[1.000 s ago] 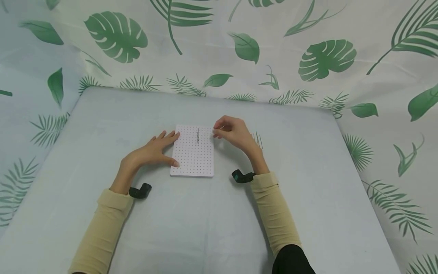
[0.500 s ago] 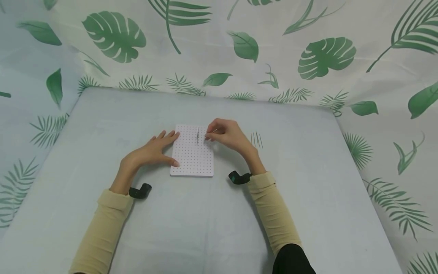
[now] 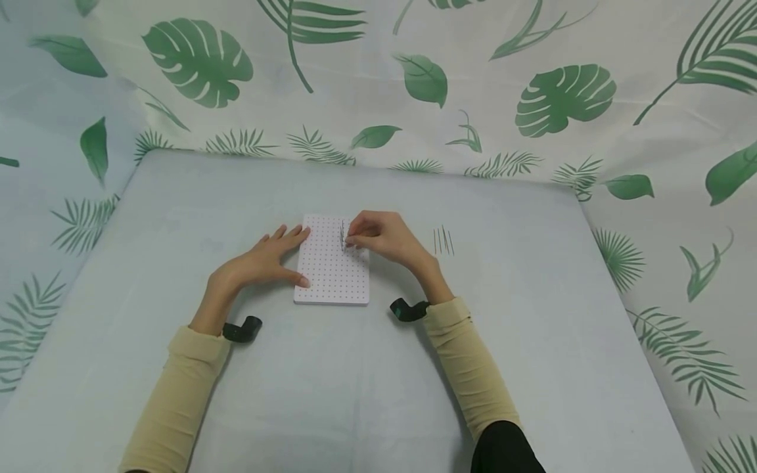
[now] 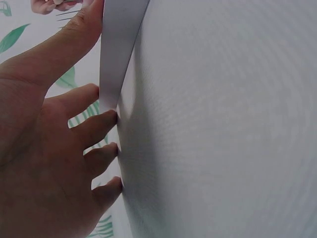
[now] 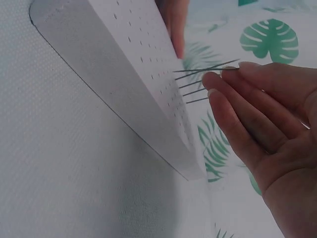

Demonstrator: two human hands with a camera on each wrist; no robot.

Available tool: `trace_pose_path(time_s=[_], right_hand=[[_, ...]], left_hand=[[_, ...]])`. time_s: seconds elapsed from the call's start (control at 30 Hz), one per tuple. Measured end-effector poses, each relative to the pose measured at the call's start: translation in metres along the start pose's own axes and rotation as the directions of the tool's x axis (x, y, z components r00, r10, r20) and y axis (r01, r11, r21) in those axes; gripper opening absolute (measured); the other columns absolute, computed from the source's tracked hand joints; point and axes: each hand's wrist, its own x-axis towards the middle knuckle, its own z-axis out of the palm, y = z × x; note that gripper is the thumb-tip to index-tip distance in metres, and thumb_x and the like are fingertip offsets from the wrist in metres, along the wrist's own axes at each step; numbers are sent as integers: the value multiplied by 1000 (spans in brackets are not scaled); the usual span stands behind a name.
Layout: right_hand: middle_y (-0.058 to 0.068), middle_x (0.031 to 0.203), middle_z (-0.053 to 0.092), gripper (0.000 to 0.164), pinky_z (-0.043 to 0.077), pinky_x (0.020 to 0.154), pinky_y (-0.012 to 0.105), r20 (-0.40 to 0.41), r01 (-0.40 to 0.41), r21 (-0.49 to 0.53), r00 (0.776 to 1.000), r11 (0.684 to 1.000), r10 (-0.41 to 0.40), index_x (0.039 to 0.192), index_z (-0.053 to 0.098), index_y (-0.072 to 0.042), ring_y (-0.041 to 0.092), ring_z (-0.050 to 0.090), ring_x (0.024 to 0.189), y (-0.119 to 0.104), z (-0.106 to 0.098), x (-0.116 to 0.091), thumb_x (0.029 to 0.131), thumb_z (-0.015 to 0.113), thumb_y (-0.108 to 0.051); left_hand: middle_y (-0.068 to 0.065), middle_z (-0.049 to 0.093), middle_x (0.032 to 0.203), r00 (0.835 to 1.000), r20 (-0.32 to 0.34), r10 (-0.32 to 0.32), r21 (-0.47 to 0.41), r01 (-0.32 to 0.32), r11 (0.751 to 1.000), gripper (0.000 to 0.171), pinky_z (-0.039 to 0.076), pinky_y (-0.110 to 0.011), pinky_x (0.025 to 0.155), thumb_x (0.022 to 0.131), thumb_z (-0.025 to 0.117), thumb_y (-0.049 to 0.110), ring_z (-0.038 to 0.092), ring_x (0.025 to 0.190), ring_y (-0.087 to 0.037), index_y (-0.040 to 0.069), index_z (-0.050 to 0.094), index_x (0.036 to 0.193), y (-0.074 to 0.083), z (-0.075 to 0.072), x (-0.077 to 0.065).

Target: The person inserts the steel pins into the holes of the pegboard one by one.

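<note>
A white pegboard (image 3: 331, 279) with rows of small holes lies flat on the table. My left hand (image 3: 260, 261) rests at its left side with fingers spread, the thumb on the board's edge. Over the board's upper right, my right hand (image 3: 384, 238) pinches a thin dark needle (image 5: 185, 71) between thumb and forefinger. The held needle's tip is close to the holed face; whether it enters a hole I cannot tell. Several similar needles (image 5: 192, 84) stand in a row in the board beside my right fingertips, partly hidden by them.
Several loose needles (image 3: 443, 240) lie side by side on the table, right of the board. The table (image 3: 296, 394) has a pale cloth cover. A leaf-print curtain (image 3: 367, 79) hangs behind it. Each wrist wears a small black camera.
My right hand has moved left and slightly nearer, from the board's right edge to the row of standing needles, carrying the needle. My left hand and the board have stayed in place.
</note>
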Motion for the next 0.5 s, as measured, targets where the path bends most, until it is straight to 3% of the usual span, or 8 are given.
trace_pose_path(time_s=[0.5], right_hand=[[6,96,78,6,62,84,29,43,10,-35,999,999,-9,97,74,-8,16,74,88,-1,5,1,92,77,-7]], left_hand=[[-20,7,172,1000,3,-1,11,1,1000,107,-5,-60,128,86,83,37,-6,159,-44,9,17,165,-1,0,2]])
